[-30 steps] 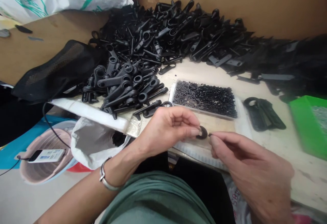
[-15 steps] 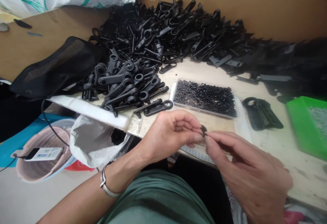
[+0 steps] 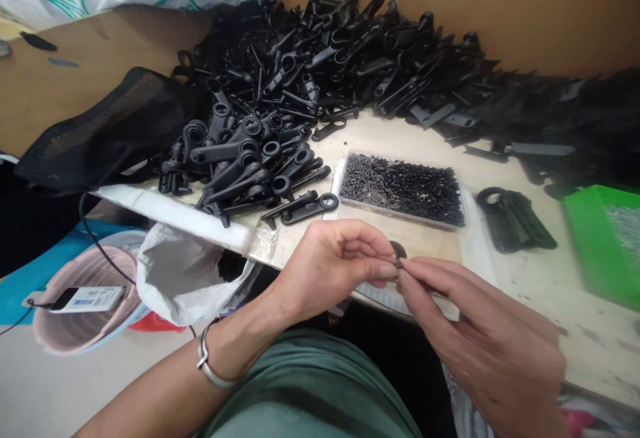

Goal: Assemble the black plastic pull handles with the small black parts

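My left hand point(image 3: 333, 261) pinches a small black ring-shaped part point(image 3: 399, 250) between thumb and fingers, just over the near edge of the table point(image 3: 560, 291). My right hand point(image 3: 480, 338) meets it from the right, thumb and forefinger pressed together at the ring; whatever they hold there is too small to make out. Right behind the hands sits a clear tray of tiny black screws point(image 3: 403, 189). Two long black plastic arms with ring ends point(image 3: 305, 208) lie beside that tray.
A big heap of black plastic arms point(image 3: 320, 71) fills the back of the table against cardboard walls. A black part point(image 3: 515, 218) and a green bin point(image 3: 603, 241) lie to the right. A black mesh bag point(image 3: 105, 131), white plastic bag point(image 3: 185, 275) and pink basket point(image 3: 80, 305) are left.
My right hand moved left and closed the gap to the ring in my left hand; fingertips of both hands now meet at it. The ring is now mostly covered by fingers.
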Tool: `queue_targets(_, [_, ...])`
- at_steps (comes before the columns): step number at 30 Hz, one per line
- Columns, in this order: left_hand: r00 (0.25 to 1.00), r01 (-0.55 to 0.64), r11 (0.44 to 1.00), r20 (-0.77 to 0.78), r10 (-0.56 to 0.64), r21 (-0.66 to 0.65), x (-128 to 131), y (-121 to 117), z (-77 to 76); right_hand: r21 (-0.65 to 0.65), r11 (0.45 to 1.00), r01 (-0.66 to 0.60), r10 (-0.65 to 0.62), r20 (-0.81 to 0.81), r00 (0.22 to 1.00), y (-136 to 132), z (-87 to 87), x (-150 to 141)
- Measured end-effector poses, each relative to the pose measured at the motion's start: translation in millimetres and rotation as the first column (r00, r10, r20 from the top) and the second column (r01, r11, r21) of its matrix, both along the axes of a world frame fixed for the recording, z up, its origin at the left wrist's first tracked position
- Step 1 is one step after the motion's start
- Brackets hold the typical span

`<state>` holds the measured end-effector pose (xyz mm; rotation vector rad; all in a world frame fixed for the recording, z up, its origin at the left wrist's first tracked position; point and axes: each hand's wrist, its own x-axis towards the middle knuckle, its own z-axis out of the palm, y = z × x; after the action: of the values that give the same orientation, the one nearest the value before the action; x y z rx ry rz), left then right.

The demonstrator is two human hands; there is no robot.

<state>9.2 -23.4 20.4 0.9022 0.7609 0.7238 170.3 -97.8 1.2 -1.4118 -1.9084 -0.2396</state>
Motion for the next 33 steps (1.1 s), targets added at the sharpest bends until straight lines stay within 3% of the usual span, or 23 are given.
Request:
queue_targets(7, [1.000,0.016,1.000,0.012,-0.016,0.009,1.7,0.6,2.3,0.070,0.998,0.006,-0.010,0.061,0.998,4.3,3.3,-2.2])
queue_targets(11, [1.000,0.027,0.999,-0.008,-0.027,0.034,1.8,-0.5,0.1,0.047,0.998,0.037,-0.037,0.002,0.999,4.2,2.5,-4.1])
queue_targets(14, [0.990,0.070,0.976,-0.138,-0.042,0.206,-5.0,-2.0,-0.7,-0.001,0.999,0.047,-0.047,-0.075,0.996,4.5,3.1,-4.1])
queue_targets(16, [0.948,0.119,0.869,-0.316,0.045,0.480,-14.4,-2.5,-1.4,-0.052,0.997,0.060,-0.065,-0.110,0.992,4.3,4.0,-0.9])
queue_targets(18, [0.869,0.205,0.629,-0.436,0.236,0.750,-25.6,-2.4,-4.0,-0.120,0.990,0.069,-0.084,-0.124,0.989,3.6,3.6,5.2])
queue_targets(20, [0.801,0.316,0.378,-0.458,0.386,0.870,-34.9,-1.8,-9.8,-0.181,0.981,0.065,-0.089,-0.124,0.988,2.9,1.0,12.5])
queue_targets(21, [0.785,0.365,0.302,-0.466,0.409,0.881,-38.0,-1.6,-13.7,-0.203,0.978,0.058,-0.084,-0.121,0.989,2.9,-0.9,15.8])
queue_targets(22, [0.776,0.404,0.268,-0.482,0.406,0.875,-39.9,-1.5,-18.0,-0.226,0.973,0.050,-0.078,-0.116,0.990,3.1,-3.0,18.4])
queue_targets(23, [0.773,0.427,0.264,-0.501,0.390,0.865,-40.7,-1.6,-22.3,-0.241,0.970,0.039,-0.068,-0.112,0.991,3.6,-5.0,20.3])
queue_targets(27, [0.778,0.403,0.344,-0.515,0.359,0.848,-37.9,-3.2,-34.5,-0.277,0.961,0.008,-0.039,-0.108,0.993,7.6,-10.2,21.6])
queue_targets(33, [0.795,0.362,0.331,-0.474,0.379,0.872,-34.2,-2.9,-39.4,-0.283,0.959,0.019,-0.047,-0.094,0.994,10.9,-11.2,21.9])
